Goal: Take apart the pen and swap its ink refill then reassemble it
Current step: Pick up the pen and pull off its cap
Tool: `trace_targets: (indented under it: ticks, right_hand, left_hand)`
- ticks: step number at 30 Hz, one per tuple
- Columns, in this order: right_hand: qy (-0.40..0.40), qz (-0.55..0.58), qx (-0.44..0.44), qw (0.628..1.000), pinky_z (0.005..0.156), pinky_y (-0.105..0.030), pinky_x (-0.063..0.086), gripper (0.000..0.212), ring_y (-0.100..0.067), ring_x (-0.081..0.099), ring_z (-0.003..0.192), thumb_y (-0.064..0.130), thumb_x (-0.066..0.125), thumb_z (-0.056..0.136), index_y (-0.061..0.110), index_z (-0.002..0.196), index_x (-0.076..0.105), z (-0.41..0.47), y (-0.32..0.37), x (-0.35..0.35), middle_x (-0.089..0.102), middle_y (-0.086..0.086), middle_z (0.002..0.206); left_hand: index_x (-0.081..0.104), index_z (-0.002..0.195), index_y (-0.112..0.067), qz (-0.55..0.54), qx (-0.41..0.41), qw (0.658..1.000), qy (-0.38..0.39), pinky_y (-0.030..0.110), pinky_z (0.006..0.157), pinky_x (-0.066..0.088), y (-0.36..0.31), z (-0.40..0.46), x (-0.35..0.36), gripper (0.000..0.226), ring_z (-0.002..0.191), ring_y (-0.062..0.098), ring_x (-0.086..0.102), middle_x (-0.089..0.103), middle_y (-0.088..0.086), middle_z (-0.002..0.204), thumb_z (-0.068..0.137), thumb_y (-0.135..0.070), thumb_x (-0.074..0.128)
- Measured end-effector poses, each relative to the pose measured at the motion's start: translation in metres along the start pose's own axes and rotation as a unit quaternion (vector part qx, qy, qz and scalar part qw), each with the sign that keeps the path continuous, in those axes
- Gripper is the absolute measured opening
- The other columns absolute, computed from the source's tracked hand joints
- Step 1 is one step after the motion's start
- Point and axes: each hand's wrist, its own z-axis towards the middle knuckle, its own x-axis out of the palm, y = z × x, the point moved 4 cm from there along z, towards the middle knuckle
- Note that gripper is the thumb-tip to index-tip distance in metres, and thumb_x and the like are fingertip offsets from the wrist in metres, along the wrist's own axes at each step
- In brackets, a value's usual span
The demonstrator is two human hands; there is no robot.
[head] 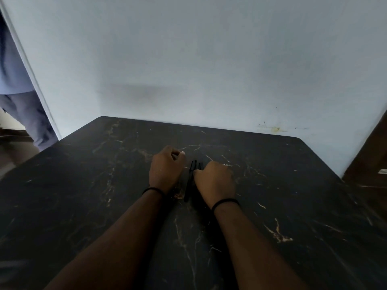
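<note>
- We saw a dark tabletop, smooth and marble-patterned, with pale, thin veins running across its black surface and rounded far corners.
- The pen lay on the tabletop between the two hands: a slim black stick shape, matte, running from near us away toward the wall; a second thin dark piece showed just beside its far end, too small for us to name.
- Our left hand rested just left of the pen, its grip curled loosely with the thumb and fingertips drawn together; whether it held anything, we could not tell.
- Our right hand sat just right of the pen, knuckles up, fingers curled under; its fingertips seemed to touch the pen's far part, but we could not tell whether the grip had closed on it.
- A thin black band ringed the left wrist, and another one ringed the right wrist.
- Beyond the pen, the wall was pale blue-grey, flat and faintly scuffed, with a small yellowish mark low to the right.
- Far left of the pen, a person's trouser leg in soft grey-blue cloth stood past a white door frame.
</note>
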Motion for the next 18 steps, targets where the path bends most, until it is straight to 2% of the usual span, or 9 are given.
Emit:
trace_targets:
  ticks: [3,5,7,9,13,16,18]
  right_hand:
    - [-0.040,0.042,0.001,0.998,0.052,-0.027,0.040,0.033,-0.020,0.057,0.062,0.036,0.056,0.088,0.014,0.064,0.052,0.002,-0.002,-0.009,0.056,-0.002,0.065]
    - [-0.082,0.074,-0.003,0.994,0.046,-0.025,0.033,0.031,-0.017,0.056,0.055,0.037,0.054,0.087,0.014,0.065,0.055,0.002,-0.004,-0.016,0.057,-0.001,0.061]
    - [-0.112,0.103,-0.020,0.988,0.049,-0.027,0.037,0.026,-0.019,0.060,0.060,0.038,0.053,0.089,0.015,0.076,0.058,0.002,-0.005,-0.020,0.060,-0.001,0.067]
    - [-0.126,0.148,-0.041,0.980,0.055,-0.029,0.043,0.019,-0.018,0.062,0.067,0.037,0.052,0.092,0.018,0.088,0.055,0.002,-0.005,-0.020,0.064,0.000,0.076]
    - [-0.101,0.219,-0.084,0.967,0.062,-0.041,0.053,0.010,-0.021,0.064,0.074,0.031,0.046,0.100,0.020,0.099,0.047,0.006,-0.003,-0.014,0.062,-0.001,0.085]
    - [-0.055,0.224,-0.116,0.966,0.056,-0.033,0.041,0.007,-0.014,0.055,0.068,0.027,0.041,0.104,0.023,0.101,0.046,0.007,-0.003,-0.003,0.054,0.005,0.079]
    - [-0.034,0.224,-0.131,0.965,0.056,-0.027,0.035,0.011,-0.006,0.051,0.070,0.026,0.041,0.104,0.023,0.107,0.051,0.007,-0.004,0.001,0.053,0.010,0.082]
  left_hand:
    - [0.062,0.085,-0.024,-0.044,0.021,0.999,0.004,0.024,0.054,0.044,-0.005,-0.003,0.002,0.015,0.065,0.007,0.058,0.063,-0.008,0.073,0.092,-0.037,0.060]
    - [0.064,0.082,-0.022,-0.082,0.039,0.996,0.008,0.019,0.053,0.040,-0.012,-0.006,0.005,0.016,0.062,0.006,0.057,0.063,-0.006,0.070,0.094,-0.033,0.060]
    - [0.068,0.085,-0.017,-0.155,0.039,0.987,0.030,0.018,0.053,0.041,-0.019,-0.009,0.009,0.018,0.058,0.007,0.054,0.067,0.003,0.073,0.096,-0.028,0.058]
    - [0.071,0.098,-0.015,-0.246,0.017,0.967,0.057,0.017,0.048,0.040,-0.025,-0.011,0.010,0.017,0.052,0.006,0.051,0.070,0.007,0.080,0.097,-0.024,0.056]
    - [0.069,0.114,-0.013,-0.352,-0.028,0.930,0.105,0.019,0.047,0.041,-0.031,-0.015,0.007,0.024,0.059,0.015,0.050,0.074,0.010,0.097,0.098,-0.024,0.054]
    - [0.071,0.109,-0.016,-0.390,-0.049,0.910,0.128,0.020,0.051,0.042,-0.033,-0.016,0.005,0.024,0.064,0.014,0.052,0.075,0.010,0.101,0.098,-0.028,0.054]
    - [0.072,0.108,-0.010,-0.398,-0.055,0.906,0.130,0.020,0.053,0.042,-0.032,-0.017,0.005,0.025,0.066,0.013,0.051,0.074,0.013,0.102,0.097,-0.026,0.056]
